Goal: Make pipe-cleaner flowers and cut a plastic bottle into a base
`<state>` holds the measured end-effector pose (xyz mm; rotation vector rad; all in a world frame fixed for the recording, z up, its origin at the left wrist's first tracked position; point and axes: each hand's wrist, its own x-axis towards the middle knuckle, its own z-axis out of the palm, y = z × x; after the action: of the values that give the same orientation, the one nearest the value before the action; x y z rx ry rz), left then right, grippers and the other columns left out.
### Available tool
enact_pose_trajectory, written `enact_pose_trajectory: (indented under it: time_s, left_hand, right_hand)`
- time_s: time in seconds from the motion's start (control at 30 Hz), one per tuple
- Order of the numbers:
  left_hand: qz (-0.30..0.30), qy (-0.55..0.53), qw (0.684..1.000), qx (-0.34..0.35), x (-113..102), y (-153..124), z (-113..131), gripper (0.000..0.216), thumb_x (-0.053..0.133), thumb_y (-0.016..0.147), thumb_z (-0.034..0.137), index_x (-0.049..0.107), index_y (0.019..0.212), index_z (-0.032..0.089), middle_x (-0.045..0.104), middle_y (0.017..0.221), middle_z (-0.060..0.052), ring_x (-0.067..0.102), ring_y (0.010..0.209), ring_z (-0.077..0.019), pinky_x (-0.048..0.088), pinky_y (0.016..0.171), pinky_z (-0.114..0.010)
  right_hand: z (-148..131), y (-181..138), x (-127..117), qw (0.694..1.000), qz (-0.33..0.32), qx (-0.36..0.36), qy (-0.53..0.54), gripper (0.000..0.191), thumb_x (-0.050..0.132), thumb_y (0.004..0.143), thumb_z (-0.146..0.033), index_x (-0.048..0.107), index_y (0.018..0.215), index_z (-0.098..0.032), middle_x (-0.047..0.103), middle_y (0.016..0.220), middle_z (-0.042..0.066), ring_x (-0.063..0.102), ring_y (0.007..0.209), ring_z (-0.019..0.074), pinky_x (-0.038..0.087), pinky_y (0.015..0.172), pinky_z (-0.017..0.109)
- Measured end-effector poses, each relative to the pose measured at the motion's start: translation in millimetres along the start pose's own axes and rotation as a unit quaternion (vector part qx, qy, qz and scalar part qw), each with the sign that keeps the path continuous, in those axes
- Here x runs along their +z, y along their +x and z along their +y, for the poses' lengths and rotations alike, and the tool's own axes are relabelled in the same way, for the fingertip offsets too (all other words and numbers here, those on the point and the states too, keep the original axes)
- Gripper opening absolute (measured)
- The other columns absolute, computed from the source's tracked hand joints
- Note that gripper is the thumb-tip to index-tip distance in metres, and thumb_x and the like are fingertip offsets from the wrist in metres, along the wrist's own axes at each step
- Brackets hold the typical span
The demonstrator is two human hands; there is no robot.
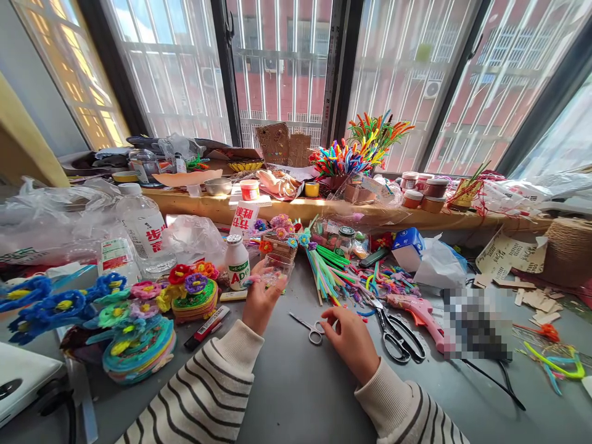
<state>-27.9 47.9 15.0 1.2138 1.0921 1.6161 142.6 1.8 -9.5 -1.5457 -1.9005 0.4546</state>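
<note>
My left hand [259,300] is raised a little above the grey table, fingers closed around a small clear plastic cup [278,267]; a pink bit shows at its fingertips. My right hand [350,340] rests on the table with fingers curled, its fingertips touching the handle of small silver scissors [308,325]. Both arms wear cream sleeves with dark stripes. A bundle of coloured pipe cleaners [326,273] lies just beyond the hands.
Pipe-cleaner flowers and coasters [139,320] are piled at left. Large black scissors [393,333] and a pink glue gun [419,314] lie right of my right hand. A white glue bottle [237,261], a water bottle [144,228], plastic bags and a cluttered wooden sill [296,206] stand behind.
</note>
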Motion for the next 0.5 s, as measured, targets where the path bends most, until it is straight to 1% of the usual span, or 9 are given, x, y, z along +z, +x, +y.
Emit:
enact_pose_trajectory:
  time_s: [0.07,0.13,0.2,0.27,0.33,0.43,0.5]
  left_hand:
    - [-0.027,0.045,0.998,-0.046,-1,0,-5,0.058,0.063,0.056,0.029,0.032,0.104,0.020,0.040,0.107,-0.008,0.046,0.101,-0.0193,0.037,0.086,-0.036]
    - [-0.053,0.105,0.989,-0.090,-3,0,-11,0.059,0.066,0.052,0.030,0.036,0.101,0.016,0.043,0.107,-0.012,0.043,0.104,-0.0231,0.034,0.088,-0.038]
    - [-0.071,0.151,0.980,-0.108,-5,0,-17,0.059,0.068,0.048,0.032,0.040,0.097,0.013,0.046,0.106,-0.015,0.043,0.104,-0.0251,0.031,0.090,-0.040]
    - [-0.078,0.172,0.977,-0.100,-8,1,-22,0.058,0.068,0.045,0.033,0.043,0.093,0.013,0.049,0.105,-0.015,0.044,0.103,-0.0255,0.029,0.090,-0.040]
    - [-0.076,0.207,0.972,-0.084,-10,0,-24,0.055,0.069,0.042,0.032,0.046,0.089,0.014,0.051,0.102,-0.014,0.044,0.103,-0.0266,0.028,0.091,-0.041]
    - [-0.080,0.308,0.946,-0.058,-11,-2,-22,0.048,0.069,0.039,0.032,0.049,0.079,0.016,0.053,0.096,-0.012,0.042,0.103,-0.0301,0.027,0.089,-0.043]
    - [-0.089,0.363,0.927,-0.039,-11,-2,-18,0.042,0.068,0.038,0.031,0.049,0.073,0.017,0.053,0.093,-0.011,0.041,0.102,-0.0315,0.027,0.088,-0.043]
  right_hand:
    - [1,9,-6,0.999,0.036,-0.007,-0.016,0.014,0.047,0.071,-0.021,0.056,0.081,-0.015,0.059,0.070,0.002,0.052,0.063,0.0146,0.040,0.059,0.025]
    - [0,21,-10,0.996,0.078,-0.020,-0.046,0.015,0.047,0.071,-0.022,0.054,0.082,-0.014,0.058,0.074,0.004,0.052,0.070,0.0168,0.039,0.065,0.027]
    - [-1,34,-12,0.991,0.109,-0.035,-0.070,0.015,0.047,0.071,-0.021,0.054,0.081,-0.013,0.057,0.078,0.006,0.050,0.077,0.0190,0.038,0.070,0.030]
    - [-4,44,-11,0.989,0.121,-0.053,-0.073,0.015,0.047,0.071,-0.020,0.054,0.082,-0.013,0.056,0.081,0.007,0.048,0.080,0.0195,0.037,0.072,0.031]
    - [-8,49,-9,0.988,0.118,-0.069,-0.065,0.014,0.046,0.071,-0.019,0.054,0.082,-0.014,0.056,0.080,0.006,0.048,0.079,0.0187,0.037,0.072,0.031]
    - [-11,48,-2,0.989,0.112,-0.083,-0.054,0.013,0.045,0.072,-0.017,0.053,0.081,-0.015,0.056,0.078,0.005,0.049,0.078,0.0173,0.038,0.071,0.028]
    - [-11,43,2,0.987,0.118,-0.096,-0.041,0.013,0.042,0.073,-0.015,0.053,0.080,-0.016,0.056,0.077,0.005,0.049,0.078,0.0167,0.038,0.071,0.028]
